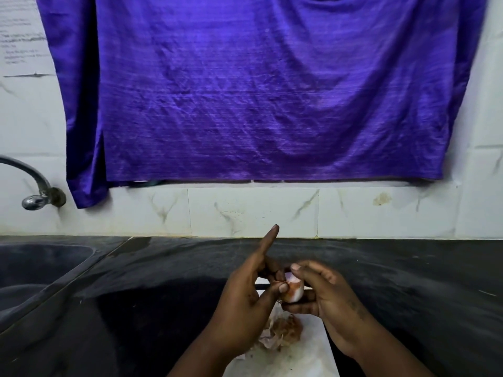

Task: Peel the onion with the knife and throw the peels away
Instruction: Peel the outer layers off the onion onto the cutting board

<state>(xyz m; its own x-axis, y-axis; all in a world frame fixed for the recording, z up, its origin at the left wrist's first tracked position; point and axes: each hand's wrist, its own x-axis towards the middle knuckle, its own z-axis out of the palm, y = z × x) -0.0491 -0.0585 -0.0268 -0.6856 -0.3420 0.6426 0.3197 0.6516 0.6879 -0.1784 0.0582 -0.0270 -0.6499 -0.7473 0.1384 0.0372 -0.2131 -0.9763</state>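
A small onion (pixel 294 291), pale with reddish skin patches, is held above a white cutting board (pixel 304 355). My right hand (pixel 324 295) wraps around it from the right. My left hand (pixel 250 289) pinches a flap of skin on the onion's left side between thumb and fingers, its index finger pointing up. A heap of brown and pink peels (pixel 283 331) lies on the board under the hands. No knife shows in the frame.
The dark stone counter (pixel 408 281) runs left to right. A sink (pixel 35 270) is set in at the left, with a metal tap (pixel 35 186) on the tiled wall above. A purple cloth (pixel 258 91) hangs on the wall behind.
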